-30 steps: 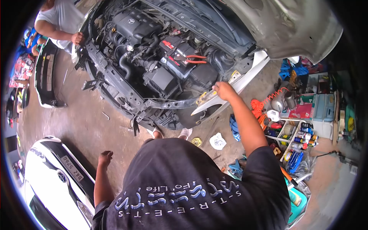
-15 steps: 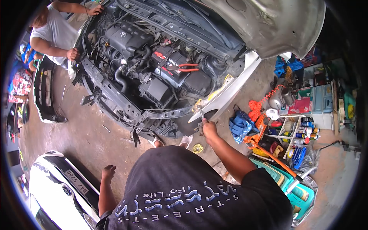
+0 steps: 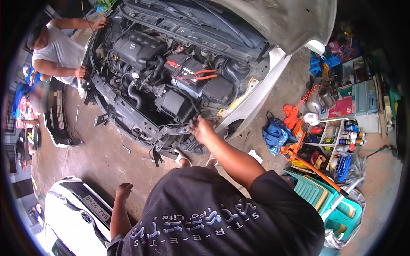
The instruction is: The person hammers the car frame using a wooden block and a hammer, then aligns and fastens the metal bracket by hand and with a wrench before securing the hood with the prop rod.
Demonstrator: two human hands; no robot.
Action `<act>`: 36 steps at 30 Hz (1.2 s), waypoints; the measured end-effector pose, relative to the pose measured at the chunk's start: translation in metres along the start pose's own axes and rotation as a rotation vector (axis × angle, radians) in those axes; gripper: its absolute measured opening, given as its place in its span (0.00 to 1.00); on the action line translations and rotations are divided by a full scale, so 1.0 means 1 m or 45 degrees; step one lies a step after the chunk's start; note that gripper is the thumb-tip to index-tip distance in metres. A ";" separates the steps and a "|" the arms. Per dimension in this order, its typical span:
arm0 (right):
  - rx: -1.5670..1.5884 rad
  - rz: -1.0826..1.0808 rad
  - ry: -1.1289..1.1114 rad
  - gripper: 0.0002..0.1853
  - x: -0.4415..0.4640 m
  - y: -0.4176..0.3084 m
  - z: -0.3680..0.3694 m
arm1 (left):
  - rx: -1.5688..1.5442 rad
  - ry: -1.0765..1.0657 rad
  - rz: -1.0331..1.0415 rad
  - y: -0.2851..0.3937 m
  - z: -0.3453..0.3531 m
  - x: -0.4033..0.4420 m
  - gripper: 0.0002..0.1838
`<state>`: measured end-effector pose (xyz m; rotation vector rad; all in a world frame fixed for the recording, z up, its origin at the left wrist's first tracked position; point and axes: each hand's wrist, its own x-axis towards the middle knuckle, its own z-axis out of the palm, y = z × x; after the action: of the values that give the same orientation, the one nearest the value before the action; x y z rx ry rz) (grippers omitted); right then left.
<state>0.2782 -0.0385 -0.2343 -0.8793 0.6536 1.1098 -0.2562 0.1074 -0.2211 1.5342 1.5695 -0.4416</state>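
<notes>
My right hand [image 3: 201, 130] is over the front frame bar [image 3: 173, 129] of a car with its engine bay exposed. Its fingers are curled in, and what they hold is too small to make out. My left hand [image 3: 124, 189] hangs low by my side, fingers curled, above the floor near a white car bumper [image 3: 70, 205] with a plate. Red-handled pliers [image 3: 205, 75] lie across the car battery [image 3: 188, 70]. Behind the bar sits a black air filter box [image 3: 173, 103]. The white fender [image 3: 256, 100] is right of my hand.
A person in a white sleeveless shirt [image 3: 62, 51] leans on the car's far left side. A detached black grille [image 3: 60, 117] lies on the floor. To the right are an orange floor jack [image 3: 314, 173], a blue bag [image 3: 276, 135], a rack of cans [image 3: 331, 138] and teal stools [image 3: 346, 217].
My right hand has moved left from the fender's front corner to the front frame bar. The metal tool seen in it earlier is no longer distinct. My left hand stays low.
</notes>
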 end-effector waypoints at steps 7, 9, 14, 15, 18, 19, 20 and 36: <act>0.705 -0.210 -0.019 0.20 0.032 -0.061 0.048 | 0.256 0.057 0.372 0.057 0.009 0.027 0.20; 0.770 -0.261 -0.074 0.24 0.032 -0.080 0.047 | 0.223 0.006 0.585 0.112 0.033 0.029 0.20; 0.810 -0.264 0.031 0.25 0.019 -0.098 0.050 | 0.331 -0.182 0.872 0.320 0.116 -0.019 0.25; 0.763 -0.295 0.046 0.24 0.010 -0.096 0.050 | 0.324 -0.233 0.913 0.374 0.133 -0.047 0.27; 0.394 -0.248 -0.020 0.20 0.010 -0.087 0.032 | 0.422 -0.136 1.292 0.437 0.201 -0.021 0.24; 0.113 -0.196 -0.066 0.18 0.013 -0.090 0.023 | 0.467 -0.138 1.388 0.455 0.219 -0.018 0.22; -0.204 -0.272 -0.043 0.14 0.004 -0.098 0.017 | 0.474 -0.150 1.398 0.465 0.232 -0.021 0.22; -2.885 -1.146 0.169 0.21 -0.055 -0.148 -0.030 | 0.671 0.104 1.487 0.473 0.274 -0.008 0.17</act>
<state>0.3995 -0.1182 -0.1647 -2.6795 -1.3231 0.4914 0.2743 -0.0226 -0.2192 2.5632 0.3841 -0.0971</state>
